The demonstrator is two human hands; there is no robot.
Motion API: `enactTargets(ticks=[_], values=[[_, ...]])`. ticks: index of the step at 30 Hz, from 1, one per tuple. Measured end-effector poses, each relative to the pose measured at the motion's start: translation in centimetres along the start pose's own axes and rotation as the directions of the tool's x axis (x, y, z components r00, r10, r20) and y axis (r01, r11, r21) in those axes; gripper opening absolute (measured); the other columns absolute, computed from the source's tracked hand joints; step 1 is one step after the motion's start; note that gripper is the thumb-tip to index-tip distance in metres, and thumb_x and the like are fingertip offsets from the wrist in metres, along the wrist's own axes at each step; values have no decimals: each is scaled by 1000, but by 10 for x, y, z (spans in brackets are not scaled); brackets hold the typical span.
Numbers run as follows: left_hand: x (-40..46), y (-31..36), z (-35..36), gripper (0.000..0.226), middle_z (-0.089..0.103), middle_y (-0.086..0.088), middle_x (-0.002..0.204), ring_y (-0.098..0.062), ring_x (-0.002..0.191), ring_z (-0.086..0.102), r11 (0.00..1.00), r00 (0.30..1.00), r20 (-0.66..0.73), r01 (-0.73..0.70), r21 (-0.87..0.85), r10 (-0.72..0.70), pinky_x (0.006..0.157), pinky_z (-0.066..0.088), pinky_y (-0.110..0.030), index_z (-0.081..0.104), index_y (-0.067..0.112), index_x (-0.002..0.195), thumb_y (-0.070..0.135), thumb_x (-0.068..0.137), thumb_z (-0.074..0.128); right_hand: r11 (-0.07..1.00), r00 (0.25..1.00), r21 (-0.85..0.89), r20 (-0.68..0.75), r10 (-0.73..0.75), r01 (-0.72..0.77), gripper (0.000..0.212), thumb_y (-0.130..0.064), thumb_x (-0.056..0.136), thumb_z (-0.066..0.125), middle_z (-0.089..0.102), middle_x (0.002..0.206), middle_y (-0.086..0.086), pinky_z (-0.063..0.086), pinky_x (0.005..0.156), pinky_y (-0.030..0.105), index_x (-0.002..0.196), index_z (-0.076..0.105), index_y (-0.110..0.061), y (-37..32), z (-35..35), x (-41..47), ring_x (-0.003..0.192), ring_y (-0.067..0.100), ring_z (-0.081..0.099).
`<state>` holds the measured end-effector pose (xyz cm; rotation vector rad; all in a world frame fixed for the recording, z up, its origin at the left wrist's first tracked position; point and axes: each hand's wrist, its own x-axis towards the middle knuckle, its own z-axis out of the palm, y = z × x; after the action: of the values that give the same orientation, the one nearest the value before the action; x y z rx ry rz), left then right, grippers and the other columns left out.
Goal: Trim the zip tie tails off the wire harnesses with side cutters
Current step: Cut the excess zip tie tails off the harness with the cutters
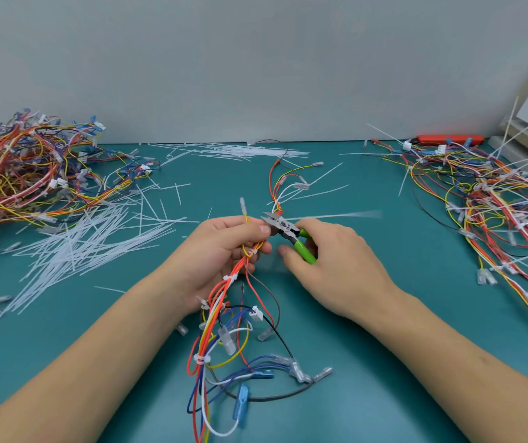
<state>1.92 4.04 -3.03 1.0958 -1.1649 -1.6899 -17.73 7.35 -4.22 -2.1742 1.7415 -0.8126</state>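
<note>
1. My left hand (pixel 221 251), palm up, curls its fingers around the wire harness (pixel 224 302) above the teal table (pixel 384 362).
2. My right hand (pixel 329 263) grips the green-handled side cutters (pixel 288 233), blades at a blurred zip tie tail (pixel 336 215) jutting right.

A wire harness (pixel 224 314) of red, yellow, blue and white wires, bound by white zip ties, is held upright above the table. Green-handled side cutters (pixel 288 233) are set at its upper part, beside a blurred white zip tie tail (pixel 336 215) pointing right.
</note>
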Motion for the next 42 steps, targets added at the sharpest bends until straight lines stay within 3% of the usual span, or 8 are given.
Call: enactTargets(ticks=[10,16,23,29,31,34,37,42], values=[[1,0,0,11,69,-9,72,-11,52,54,1000,1000,19,-6,7,5,49,47,-20,81,13,86,18,79,74,1000,1000,-14,-15,-7,7,18,-50,96,54,51,72,-13,40,77,40,89,48,-36,-2,1,1,80,17,47],[1,-1,0,13,69,-8,70,-10,51,54,1000,1000,24,-18,12,18,49,47,-20,82,16,85,22,76,75,1000,1000,2,-16,11,-11,23,-48,97,56,52,67,-11,36,67,37,82,48,-32,-2,1,3,70,9,49],[1,0,2,13,68,-7,70,-11,51,52,1000,999,39,-23,21,22,48,46,-20,81,17,86,23,76,76,990,996,-108,-44,83,-88,39,-52,100,49,54,65,5,50,60,42,81,43,-18,-3,1,2,70,40,53],[-1,1,1,14,68,-8,70,-12,52,53,1000,999,29,-13,12,13,49,46,-20,80,12,90,20,78,76,996,997,-51,-32,75,-77,37,-55,94,58,52,63,-4,44,58,37,78,46,-25,-1,1,1,67,25,53],[0,0,0,7,68,-7,70,-11,53,54,1000,1000,26,-15,15,15,50,47,-19,81,13,89,15,86,75,999,999,-4,5,45,-45,22,-54,91,60,53,69,-10,43,65,36,95,56,-33,-2,0,0,76,15,52],[1,0,0,15,67,-7,69,-11,51,55,1000,1000,16,-17,2,17,49,47,-19,82,15,84,13,91,69,995,998,83,54,45,-49,42,-49,84,61,57,88,-17,45,79,33,122,54,-35,-1,-3,1,97,7,48],[0,1,0,13,67,-7,70,-11,51,55,1000,1000,16,-12,-10,12,49,47,-20,82,15,84,14,90,70,988,997,138,35,71,-75,43,-48,79,62,56,102,-21,42,83,26,118,54,-32,0,-6,2,105,3,45],[1,1,1,14,67,-7,69,-11,51,54,1000,1000,5,-7,-16,7,48,46,-19,81,14,83,14,90,69,995,993,-4,53,101,-101,47,-58,83,64,54,106,-14,42,94,32,118,58,-27,-3,-7,0,112,15,44]])
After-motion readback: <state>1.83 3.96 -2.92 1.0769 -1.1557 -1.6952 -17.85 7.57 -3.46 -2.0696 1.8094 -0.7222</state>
